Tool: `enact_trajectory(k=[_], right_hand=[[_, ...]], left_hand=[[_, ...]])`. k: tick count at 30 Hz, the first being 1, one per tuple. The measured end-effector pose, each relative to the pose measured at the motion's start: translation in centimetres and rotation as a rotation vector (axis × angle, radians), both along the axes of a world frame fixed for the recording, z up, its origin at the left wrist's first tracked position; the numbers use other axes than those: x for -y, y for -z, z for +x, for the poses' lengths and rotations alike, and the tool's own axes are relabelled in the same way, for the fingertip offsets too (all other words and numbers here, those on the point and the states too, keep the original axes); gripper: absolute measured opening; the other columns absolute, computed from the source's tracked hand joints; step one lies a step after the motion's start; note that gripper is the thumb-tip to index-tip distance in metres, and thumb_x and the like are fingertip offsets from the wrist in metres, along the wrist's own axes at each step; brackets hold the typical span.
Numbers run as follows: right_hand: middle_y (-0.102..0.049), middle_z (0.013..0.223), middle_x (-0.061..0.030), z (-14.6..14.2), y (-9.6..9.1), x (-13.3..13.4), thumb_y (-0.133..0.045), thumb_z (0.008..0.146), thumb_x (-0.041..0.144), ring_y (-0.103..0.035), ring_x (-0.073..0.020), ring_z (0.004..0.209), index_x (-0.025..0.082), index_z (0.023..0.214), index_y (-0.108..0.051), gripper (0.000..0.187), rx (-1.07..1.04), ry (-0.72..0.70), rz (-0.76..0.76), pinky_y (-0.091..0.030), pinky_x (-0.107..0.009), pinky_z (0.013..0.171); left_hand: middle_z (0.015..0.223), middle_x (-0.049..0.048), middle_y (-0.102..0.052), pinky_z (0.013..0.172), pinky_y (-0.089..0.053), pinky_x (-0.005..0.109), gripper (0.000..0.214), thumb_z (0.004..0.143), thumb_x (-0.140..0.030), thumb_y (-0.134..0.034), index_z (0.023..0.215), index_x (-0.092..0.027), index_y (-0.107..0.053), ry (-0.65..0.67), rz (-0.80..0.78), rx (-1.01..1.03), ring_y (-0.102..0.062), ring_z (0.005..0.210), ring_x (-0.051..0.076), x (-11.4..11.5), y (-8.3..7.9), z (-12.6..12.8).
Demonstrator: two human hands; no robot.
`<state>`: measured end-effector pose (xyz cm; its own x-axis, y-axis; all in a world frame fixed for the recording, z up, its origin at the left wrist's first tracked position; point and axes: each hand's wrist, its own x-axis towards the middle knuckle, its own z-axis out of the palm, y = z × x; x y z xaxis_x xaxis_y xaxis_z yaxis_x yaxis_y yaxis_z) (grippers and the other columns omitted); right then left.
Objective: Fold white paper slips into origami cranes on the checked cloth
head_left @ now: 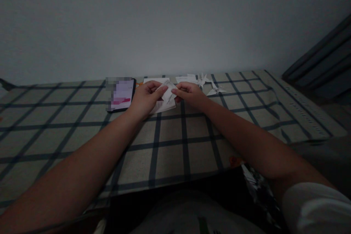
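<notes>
Between my two hands is a piece of folded white paper [169, 94], creased into a small diamond-like shape. My left hand [148, 97] pinches its left side, thumb on top. On the right side, the thumb and fingers of my right hand [188, 93] grip the same paper. Under and beside my left hand lies more white paper [164, 107], partly hidden by the hand. Just beyond my right hand, folded paper cranes [202, 80] sit on the cloth, one of them [217, 89] nearer to my wrist.
A phone [123, 94] with its screen lit lies left of my left hand, part of it blurred out. White sheets [187, 79] lie behind my hands. A checked cloth [170, 153] covers the table, which meets a plain wall [175, 22]. Dark curtain-like folds [323, 55] hang at the right.
</notes>
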<state>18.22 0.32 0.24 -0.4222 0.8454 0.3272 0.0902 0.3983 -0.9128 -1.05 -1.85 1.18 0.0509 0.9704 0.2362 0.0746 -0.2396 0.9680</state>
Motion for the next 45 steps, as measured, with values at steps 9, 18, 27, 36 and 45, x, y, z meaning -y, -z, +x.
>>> enact_trajectory(k=[9,18,27,36,45], right_hand=[[-0.061,0.071,0.0016,-0.1,0.0,-0.1,-0.071,0.082,0.060,-0.061,-0.0111,0.065,0.019,0.082,-0.056,0.044,-0.029,-0.011,-0.011,-0.051,-0.025,0.062],[-0.060,0.071,0.0013,-0.1,0.3,-0.2,-0.071,0.082,0.054,-0.055,-0.0123,0.066,0.020,0.078,-0.055,0.038,-0.006,0.070,0.110,-0.044,-0.027,0.063],[-0.059,0.083,-0.0046,0.7,0.7,-1.3,-0.064,0.093,0.028,-0.052,-0.0194,0.084,0.020,0.078,-0.055,0.019,0.360,0.143,0.724,-0.040,-0.035,0.081],[-0.061,0.107,-0.0098,0.8,0.6,-1.0,-0.064,0.095,0.050,-0.054,-0.0245,0.104,0.019,0.098,-0.067,0.031,0.446,0.051,0.820,-0.040,-0.039,0.093],[-0.060,0.108,-0.0085,0.7,0.5,-0.7,-0.061,0.098,0.046,-0.054,-0.0232,0.104,0.022,0.109,-0.071,0.028,0.437,0.003,0.841,-0.042,-0.039,0.092]], left_hand=[[0.082,0.0030,-0.074,0.067,-0.057,0.026,0.038,0.068,-0.046,-0.087,0.083,-0.017,-0.068,-0.012,-0.006,0.074,-0.066,0.070,0.014,0.0,0.0,0.3],[0.092,0.0012,-0.069,0.077,-0.057,0.028,0.048,0.063,-0.038,-0.088,0.098,-0.022,-0.058,-0.069,0.052,0.120,-0.067,0.083,0.015,-1.1,0.7,0.0],[0.088,0.0030,-0.070,0.068,-0.061,0.033,0.040,0.078,-0.047,-0.076,0.106,-0.023,-0.059,-0.004,-0.107,0.150,-0.070,0.080,0.019,-0.4,0.0,0.4],[0.082,0.0015,-0.069,0.065,-0.062,0.032,0.042,0.069,-0.021,-0.069,0.111,-0.022,-0.066,-0.125,-0.062,0.112,-0.068,0.072,0.018,-0.9,0.3,-0.1],[0.076,0.0011,-0.067,0.051,-0.053,0.027,0.049,0.067,-0.020,-0.067,0.116,-0.022,-0.066,-0.169,-0.077,0.020,-0.062,0.059,0.017,-1.3,0.4,-0.4]])
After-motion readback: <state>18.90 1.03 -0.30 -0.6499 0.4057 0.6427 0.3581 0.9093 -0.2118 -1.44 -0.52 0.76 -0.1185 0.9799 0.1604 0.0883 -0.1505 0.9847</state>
